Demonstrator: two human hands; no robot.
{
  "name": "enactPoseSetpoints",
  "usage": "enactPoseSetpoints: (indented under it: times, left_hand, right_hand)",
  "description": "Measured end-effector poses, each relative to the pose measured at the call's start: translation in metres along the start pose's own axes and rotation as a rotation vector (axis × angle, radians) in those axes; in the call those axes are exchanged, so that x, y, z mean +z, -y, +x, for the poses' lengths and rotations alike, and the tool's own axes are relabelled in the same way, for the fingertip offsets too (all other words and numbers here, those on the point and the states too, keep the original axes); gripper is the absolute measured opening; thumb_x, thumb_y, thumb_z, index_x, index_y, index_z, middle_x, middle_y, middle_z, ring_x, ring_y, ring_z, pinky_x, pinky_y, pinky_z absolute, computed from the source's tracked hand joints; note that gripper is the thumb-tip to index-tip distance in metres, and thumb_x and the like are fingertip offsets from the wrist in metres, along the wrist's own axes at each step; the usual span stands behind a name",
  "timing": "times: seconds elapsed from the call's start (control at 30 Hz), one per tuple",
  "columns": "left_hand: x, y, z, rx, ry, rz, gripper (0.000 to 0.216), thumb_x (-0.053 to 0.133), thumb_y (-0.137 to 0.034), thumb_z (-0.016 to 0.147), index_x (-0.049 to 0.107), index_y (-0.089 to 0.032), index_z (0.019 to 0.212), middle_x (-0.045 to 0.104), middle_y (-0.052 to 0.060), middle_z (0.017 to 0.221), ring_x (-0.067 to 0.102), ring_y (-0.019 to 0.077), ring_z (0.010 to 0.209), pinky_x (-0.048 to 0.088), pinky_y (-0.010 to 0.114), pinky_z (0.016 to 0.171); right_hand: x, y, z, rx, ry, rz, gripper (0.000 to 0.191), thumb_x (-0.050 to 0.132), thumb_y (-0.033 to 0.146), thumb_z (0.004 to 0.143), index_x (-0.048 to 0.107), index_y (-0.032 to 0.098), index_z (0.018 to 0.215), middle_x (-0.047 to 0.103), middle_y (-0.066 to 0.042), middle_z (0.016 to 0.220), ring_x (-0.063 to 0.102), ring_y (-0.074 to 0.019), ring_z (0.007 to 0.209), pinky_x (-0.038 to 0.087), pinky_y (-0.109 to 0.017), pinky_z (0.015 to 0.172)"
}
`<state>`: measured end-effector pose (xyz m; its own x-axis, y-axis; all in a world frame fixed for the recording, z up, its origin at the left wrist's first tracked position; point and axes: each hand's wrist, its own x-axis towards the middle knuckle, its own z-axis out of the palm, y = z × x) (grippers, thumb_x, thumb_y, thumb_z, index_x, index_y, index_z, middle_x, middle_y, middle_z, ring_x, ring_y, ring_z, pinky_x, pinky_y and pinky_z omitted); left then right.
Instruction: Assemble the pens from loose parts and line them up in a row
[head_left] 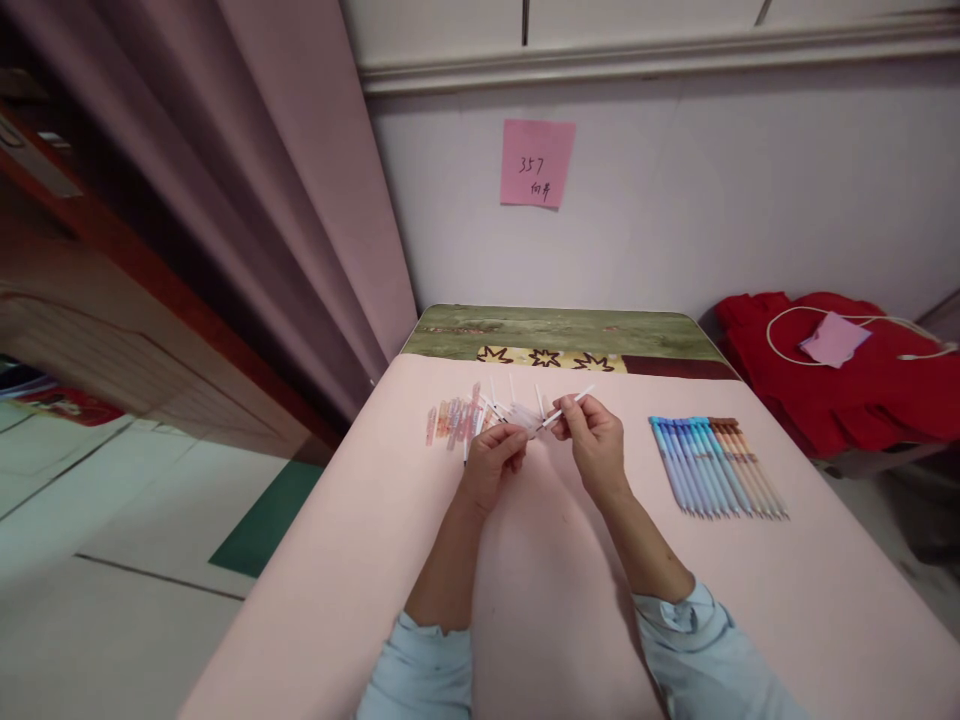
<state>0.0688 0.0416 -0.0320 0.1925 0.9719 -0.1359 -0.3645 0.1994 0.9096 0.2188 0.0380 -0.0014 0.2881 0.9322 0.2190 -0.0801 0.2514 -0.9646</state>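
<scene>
Right hand (pixel 598 440) clamps a slim white pen refill (pixel 586 391) in its fingertips above the pink table cover (pixel 337 560), left hand (pixel 495 460) fingers together, contents unclear; likely refill handling, calling for steady alignment.

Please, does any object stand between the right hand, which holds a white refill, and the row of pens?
Nothing visible: only pink table cover shows between the right hand, pinching the white refill, and the row of pens.
</scene>
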Motion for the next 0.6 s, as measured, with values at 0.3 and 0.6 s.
enactPoseSetpoints:
  times: [0.3,0.6]
  left_hand:
    - [-0.0005,-0.0009,-0.001,-0.004,0.024,-0.008,0.027,0.078,-0.04,0.072,0.069,-0.014,0.074,0.052,-0.002,0.057,0.042,0.0065,0.049,0.029,0.021,0.049]
    - [-0.0012,-0.0008,-0.0008,-0.017,0.07,0.035,0.031,0.073,-0.044,0.077,0.072,-0.013,0.082,0.058,0.001,0.061,0.044,0.007,0.049,0.029,0.022,0.048]
  right_hand:
    - [0.0006,0.0008,-0.0009,-0.014,-0.022,-0.017,0.032,0.064,0.048,0.086,0.065,0.017,0.079,0.059,0.001,0.061,0.052,-0.0116,0.055,0.043,-0.025,0.055]
    - [0.0021,0.0036,-0.0016,-0.009,-0.026,-0.023,0.032,0.064,0.049,0.085,0.066,0.017,0.081,0.059,0.002,0.061,0.053,-0.012,0.055,0.044,-0.025,0.055]
